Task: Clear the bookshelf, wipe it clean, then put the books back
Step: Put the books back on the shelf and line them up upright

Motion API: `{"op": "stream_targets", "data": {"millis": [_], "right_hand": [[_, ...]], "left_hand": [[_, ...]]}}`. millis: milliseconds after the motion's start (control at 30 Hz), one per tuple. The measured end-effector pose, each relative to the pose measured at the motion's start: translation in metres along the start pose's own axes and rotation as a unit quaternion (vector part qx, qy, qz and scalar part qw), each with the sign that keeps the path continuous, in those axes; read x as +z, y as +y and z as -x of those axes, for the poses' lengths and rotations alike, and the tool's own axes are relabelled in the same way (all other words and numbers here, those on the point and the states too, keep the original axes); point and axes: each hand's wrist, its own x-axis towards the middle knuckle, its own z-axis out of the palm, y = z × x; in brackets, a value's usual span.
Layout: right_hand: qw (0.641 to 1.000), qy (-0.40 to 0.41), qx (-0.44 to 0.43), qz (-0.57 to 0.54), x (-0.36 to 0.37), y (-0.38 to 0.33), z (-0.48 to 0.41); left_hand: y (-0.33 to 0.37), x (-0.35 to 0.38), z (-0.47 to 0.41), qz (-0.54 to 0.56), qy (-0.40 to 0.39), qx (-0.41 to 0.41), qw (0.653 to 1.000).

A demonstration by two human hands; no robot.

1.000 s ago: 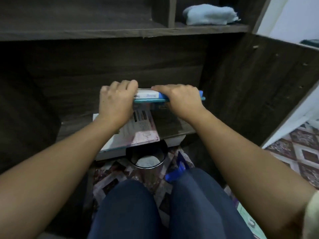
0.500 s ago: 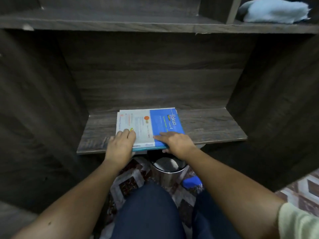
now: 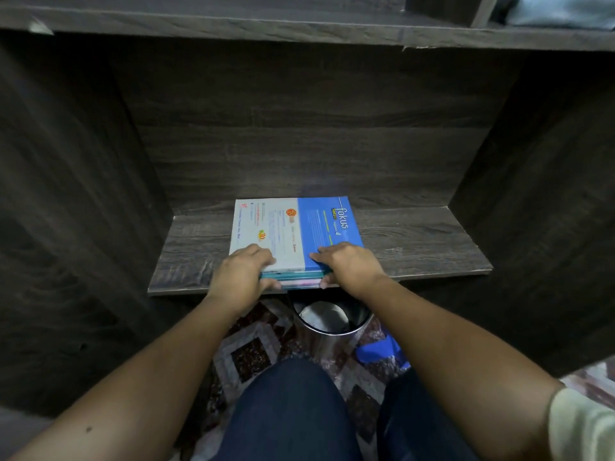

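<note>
Holding the stack of books [image 3: 293,227] flat on the lower shelf [image 3: 416,247], about mid-width and well apart from both side walls, with its near edge right at the shelf's front lip and perhaps a little over it. Pinching the near left corner with the left grip [image 3: 244,271], fingers curled over the white part of the top cover and thumb tucked in at the near edge below. Pinching the near right corner likewise with the right grip [image 3: 349,266], fingers on the blue part of the cover and thumb against the near edge.

Could lose the lower books by letting go with the stack this close to the lip. With the open metal bin [image 3: 332,319] just below and the patterned floor [image 3: 253,354] around it, would probably drop them into one or onto the other. Might fan the stack out by pushing on the top cover alone, given glossy-looking covers, and so leave the pink-edged bottom book [image 3: 299,283] hanging off the front. Might trap a thumb under the stack by pressing down before sliding both thumbs clear. Cannot tell whether the wood is dry; if damp, would likely mark the lowest cover. Worth pushing from the near edges of all the books at once, toward the far wall, before releasing
</note>
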Motion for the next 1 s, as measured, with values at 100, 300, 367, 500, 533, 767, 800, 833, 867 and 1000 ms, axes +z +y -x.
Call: {"op": "stream_targets", "data": {"millis": [100, 300, 367, 500, 533, 767, 800, 833, 867, 1000], "right_hand": [[1.0, -0.001, 0.007, -0.008, 0.002, -0.003, 0.002], [0.998, 0.062, 0.03, 0.003, -0.001, 0.0, 0.028], [0.995, 0.088, 0.052, 0.011, -0.005, 0.009, 0.048], [0.987, 0.119, 0.109, 0.027, -0.009, 0.037, 0.101], [0.985, 0.12, 0.123, 0.028, -0.01, 0.043, 0.114], [0.962, 0.171, 0.2, 0.073, 0.009, 0.101, 0.251], [0.959, 0.176, 0.213, 0.067, 0.018, 0.113, 0.276], [0.958, 0.179, 0.215, 0.062, 0.025, 0.119, 0.294], [0.958, 0.178, 0.216, 0.06, 0.034, 0.127, 0.312], [0.957, 0.104, 0.267, 0.032, 0.075, 0.164, 0.391]], "left_hand": [[0.008, -0.004, -0.003, -0.036, -0.031, -0.018, 0.999], [0.042, -0.004, 0.007, -0.137, -0.015, 0.025, 0.99], [0.063, -0.002, 0.009, -0.136, 0.001, 0.051, 0.989], [0.126, 0.002, 0.009, -0.113, 0.015, 0.104, 0.988], [0.142, 0.003, 0.009, -0.111, 0.013, 0.121, 0.986], [0.271, 0.028, 0.023, -0.065, -0.04, 0.258, 0.963], [0.292, 0.036, 0.027, -0.053, -0.059, 0.278, 0.957], [0.305, 0.043, 0.03, -0.049, -0.072, 0.295, 0.951], [0.32, 0.05, 0.033, -0.052, -0.081, 0.317, 0.944], [0.385, 0.086, 0.051, -0.057, -0.121, 0.418, 0.899]]}}
